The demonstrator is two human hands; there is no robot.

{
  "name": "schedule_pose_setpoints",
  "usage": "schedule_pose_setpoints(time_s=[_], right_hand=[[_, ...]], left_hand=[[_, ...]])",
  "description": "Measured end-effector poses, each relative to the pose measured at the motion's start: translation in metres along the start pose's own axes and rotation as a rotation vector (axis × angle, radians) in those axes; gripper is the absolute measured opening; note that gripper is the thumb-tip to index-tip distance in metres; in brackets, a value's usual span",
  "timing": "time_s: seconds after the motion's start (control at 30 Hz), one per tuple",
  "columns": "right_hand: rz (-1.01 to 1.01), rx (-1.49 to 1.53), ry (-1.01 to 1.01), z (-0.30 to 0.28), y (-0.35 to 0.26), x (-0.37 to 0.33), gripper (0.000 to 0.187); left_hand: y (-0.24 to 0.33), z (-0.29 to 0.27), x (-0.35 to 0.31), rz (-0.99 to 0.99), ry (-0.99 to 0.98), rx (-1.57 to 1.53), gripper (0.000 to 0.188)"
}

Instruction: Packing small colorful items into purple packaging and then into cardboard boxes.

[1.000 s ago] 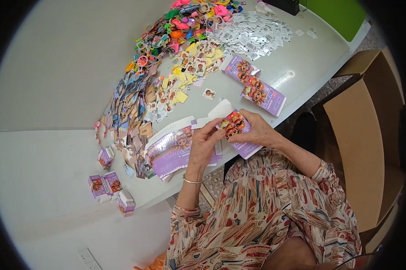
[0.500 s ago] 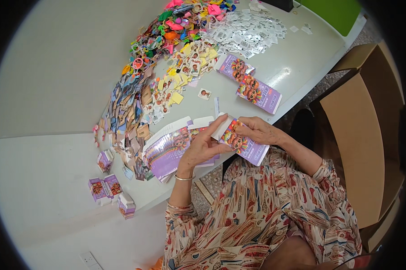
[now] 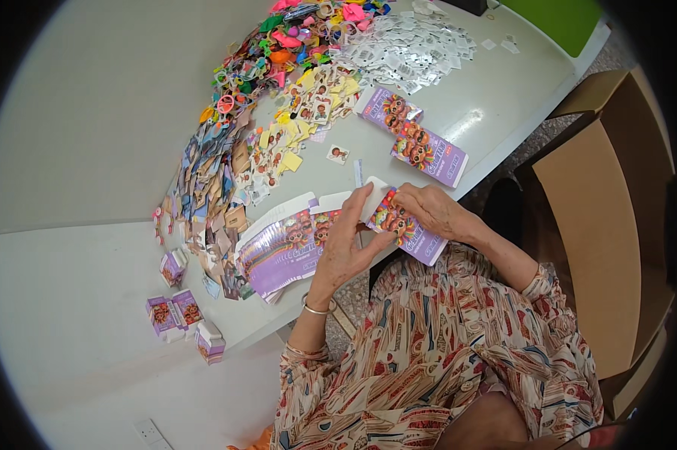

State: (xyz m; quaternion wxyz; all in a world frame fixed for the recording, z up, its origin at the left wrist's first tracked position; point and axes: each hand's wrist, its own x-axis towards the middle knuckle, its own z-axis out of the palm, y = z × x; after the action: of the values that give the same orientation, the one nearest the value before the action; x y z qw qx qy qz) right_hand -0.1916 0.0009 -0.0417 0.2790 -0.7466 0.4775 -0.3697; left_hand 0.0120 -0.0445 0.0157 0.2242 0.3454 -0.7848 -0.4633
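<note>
Both hands hold one flat purple carton blank [image 3: 407, 227] printed with cartoon figures, just off the table's near edge. My left hand [image 3: 348, 246] grips its white upper end flap with fingers and thumb. My right hand [image 3: 432, 211] pinches the blank's top edge from the right. A fanned stack of the same purple blanks [image 3: 282, 247] lies on the white table [image 3: 91, 135] directly left of my left hand.
Two more purple blanks [image 3: 417, 142] lie further back. A long pile of small cards, yellow stickers [image 3: 308, 112] and bright plastic toys [image 3: 293, 37] runs up the table, with clear sachets [image 3: 413, 49] beside it. Three folded small boxes [image 3: 181, 319] sit at left. A cardboard box [image 3: 601, 225] stands at right.
The blank has been turned and lowered slightly toward me; my left hand shifted from its middle to the white end flap, while my right hand keeps its hold.
</note>
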Motion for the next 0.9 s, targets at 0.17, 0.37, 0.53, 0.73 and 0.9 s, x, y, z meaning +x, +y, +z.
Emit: schedule_pose_setpoints(time_s=[0.17,0.37,0.53,0.73,0.9], right_hand=[[0.137,0.056,-0.076,-0.013,-0.013,0.004,0.023],[0.155,0.048,-0.058,-0.008,-0.007,0.001,0.024],[0.12,-0.062,-0.017,-0.006,-0.002,-0.001,0.024],[0.096,-0.033,-0.044,-0.001,-0.002,-0.002,0.024],[0.073,-0.015,-0.055,-0.002,-0.001,-0.003,0.022]], left_hand=[[-0.007,-0.002,0.002,-0.028,-0.166,0.061,0.068],[0.001,0.009,0.001,-0.002,-0.138,0.114,0.063],[0.009,0.024,-0.004,0.077,0.061,0.106,0.054],[-0.001,0.014,0.006,-0.388,0.145,-0.365,0.037],[0.003,0.018,0.008,-0.335,0.189,-0.412,0.026]])
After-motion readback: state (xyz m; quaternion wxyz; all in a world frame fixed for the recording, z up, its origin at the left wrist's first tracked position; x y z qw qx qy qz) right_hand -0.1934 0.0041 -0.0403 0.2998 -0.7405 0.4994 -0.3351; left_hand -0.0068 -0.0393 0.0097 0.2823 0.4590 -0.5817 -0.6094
